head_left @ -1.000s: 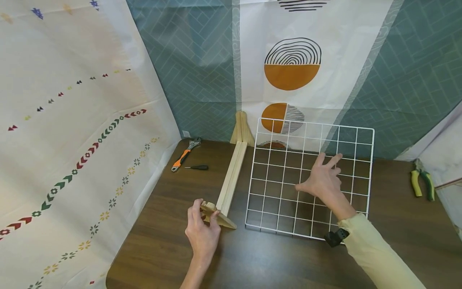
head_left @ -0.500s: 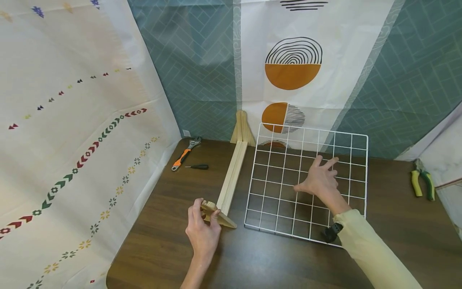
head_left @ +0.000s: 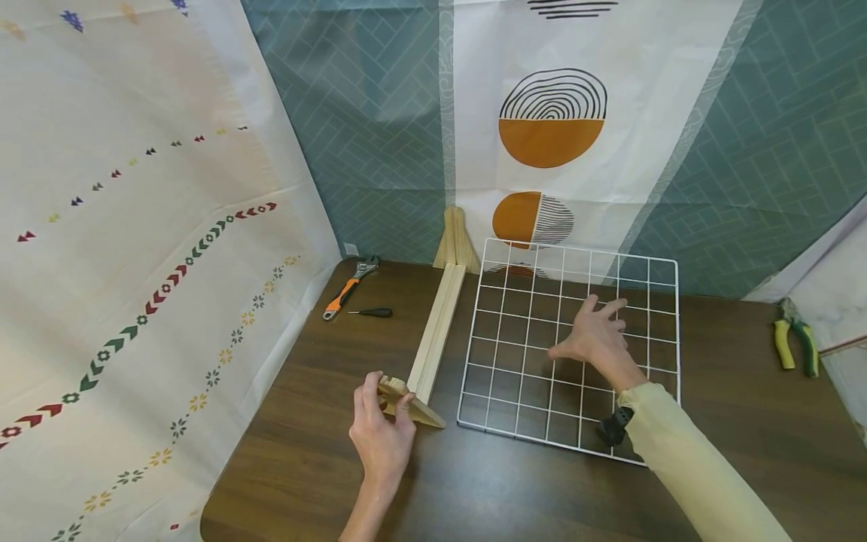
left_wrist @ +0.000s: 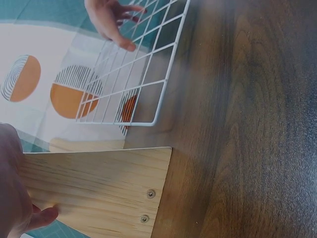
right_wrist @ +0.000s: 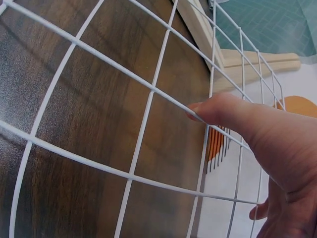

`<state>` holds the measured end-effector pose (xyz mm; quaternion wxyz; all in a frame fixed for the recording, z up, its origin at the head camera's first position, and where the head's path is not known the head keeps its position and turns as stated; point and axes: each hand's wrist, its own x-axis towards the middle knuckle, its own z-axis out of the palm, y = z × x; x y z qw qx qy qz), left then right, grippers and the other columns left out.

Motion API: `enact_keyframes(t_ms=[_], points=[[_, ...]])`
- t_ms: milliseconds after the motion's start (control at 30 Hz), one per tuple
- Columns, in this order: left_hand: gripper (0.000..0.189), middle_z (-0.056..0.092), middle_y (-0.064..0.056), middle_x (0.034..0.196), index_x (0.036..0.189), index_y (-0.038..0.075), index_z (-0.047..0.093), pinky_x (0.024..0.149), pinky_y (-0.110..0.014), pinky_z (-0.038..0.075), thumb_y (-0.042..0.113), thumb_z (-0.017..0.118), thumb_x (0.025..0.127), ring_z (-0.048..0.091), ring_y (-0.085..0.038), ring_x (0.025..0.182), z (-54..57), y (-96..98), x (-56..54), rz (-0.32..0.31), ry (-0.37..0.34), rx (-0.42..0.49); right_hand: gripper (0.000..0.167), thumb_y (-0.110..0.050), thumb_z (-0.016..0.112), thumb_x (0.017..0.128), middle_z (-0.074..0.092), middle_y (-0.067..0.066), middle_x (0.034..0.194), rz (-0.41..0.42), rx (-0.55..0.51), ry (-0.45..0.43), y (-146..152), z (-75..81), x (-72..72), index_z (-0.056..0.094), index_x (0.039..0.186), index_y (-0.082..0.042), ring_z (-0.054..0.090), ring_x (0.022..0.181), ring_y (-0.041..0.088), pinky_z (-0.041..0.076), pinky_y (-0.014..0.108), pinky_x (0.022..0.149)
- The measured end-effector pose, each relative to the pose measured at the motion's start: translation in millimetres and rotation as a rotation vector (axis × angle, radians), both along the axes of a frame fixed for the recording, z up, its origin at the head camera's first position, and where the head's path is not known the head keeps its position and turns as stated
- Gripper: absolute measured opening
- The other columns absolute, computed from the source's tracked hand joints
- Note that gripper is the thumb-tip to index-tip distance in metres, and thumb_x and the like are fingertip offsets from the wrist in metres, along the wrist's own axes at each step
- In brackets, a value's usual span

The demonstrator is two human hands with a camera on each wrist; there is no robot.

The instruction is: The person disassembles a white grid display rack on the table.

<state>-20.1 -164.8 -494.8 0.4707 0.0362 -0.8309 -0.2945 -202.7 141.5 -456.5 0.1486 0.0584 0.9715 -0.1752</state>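
My left hand (head_left: 382,436) grips the near upright end board (head_left: 425,414) of a light wooden stand, thumb on one face and fingers behind. Two screw heads show in this board (left_wrist: 99,183) in the left wrist view. A double wooden rail (head_left: 436,324) runs back from it to a flared far end (head_left: 454,241). Right of the rail, a white wire grid panel (head_left: 515,436) leans tilted. My right hand (head_left: 592,339) holds the panel with spread fingers. In the right wrist view its thumb (right_wrist: 223,109) hooks over a wire; the other fingers are mostly hidden.
An adjustable wrench (head_left: 350,288) with orange handle and a black screwdriver (head_left: 374,312) lie left of the rail. Yellow-green pliers (head_left: 795,339) lie at the far right. Patterned curtains hang behind and left of the brown table (head_left: 305,444).
The right hand has shifted slightly left with the grid panel. The panel's top and right edges sit lower and further left. The left hand and wooden stand have stayed put.
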Motion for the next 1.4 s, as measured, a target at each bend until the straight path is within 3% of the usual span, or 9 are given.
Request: enact_keyframes(t_ms=[233, 467, 667, 1033, 1400], points=[[0.05, 0.058, -0.016, 0.096, 0.123, 0.0, 0.055, 0.05, -0.043, 0.053, 0.032, 0.073, 0.088, 0.062, -0.03, 0.067, -0.4, 0.4, 0.2, 0.0, 0.003, -0.002, 0.145, -0.047, 0.092, 0.064, -0.024, 0.051, 0.142, 0.004, 0.0, -0.034, -1.1, -6.5, -3.4, -0.008, 0.151, 0.012, 0.023, 0.124, 0.072, 0.046, 0.069, 0.079], [0.053, 0.059, -0.016, 0.095, 0.123, 0.001, 0.055, 0.049, -0.044, 0.053, 0.02, 0.08, 0.081, 0.062, -0.031, 0.067, 0.0, -1.0, 0.1, 0.001, 0.006, -0.003, 0.146, -0.047, 0.092, 0.064, -0.022, 0.052, 0.142, 0.015, 0.0, -0.058, -2.6, -11.6, -6.7, -0.008, 0.15, 0.014, 0.023, 0.124, 0.072, 0.041, 0.072, 0.089], [0.054, 0.057, -0.015, 0.091, 0.123, 0.001, 0.055, 0.044, -0.042, 0.048, 0.045, 0.067, 0.093, 0.06, -0.03, 0.065, -0.2, -0.3, -0.4, 0.02, 0.008, -0.024, 0.145, -0.046, 0.094, 0.061, -0.02, 0.052, 0.142, 0.018, 0.006, -0.057, -1.8, -16.5, -9.5, -0.004, 0.15, 0.015, 0.025, 0.122, 0.072, 0.04, 0.072, 0.091], [0.055, 0.057, -0.016, 0.091, 0.122, 0.0, 0.056, 0.044, -0.043, 0.049, 0.047, 0.064, 0.094, 0.06, -0.031, 0.064, -0.9, 0.4, 0.3, 0.026, 0.014, -0.03, 0.142, -0.047, 0.093, 0.061, -0.014, 0.054, 0.142, 0.023, 0.036, -0.069, -4.4, -26.3, -12.7, 0.002, 0.15, 0.014, 0.031, 0.119, 0.07, 0.039, 0.071, 0.094], [0.055, 0.057, -0.016, 0.092, 0.123, 0.0, 0.055, 0.044, -0.044, 0.049, 0.046, 0.066, 0.094, 0.059, -0.032, 0.064, -1.0, 0.1, -1.0, 0.022, 0.022, -0.028, 0.143, -0.049, 0.092, 0.062, -0.016, 0.055, 0.14, 0.057, 0.011, -0.116, -4.2, -29.6, -16.8, -0.002, 0.148, 0.017, 0.027, 0.12, 0.073, 0.035, 0.072, 0.097]])
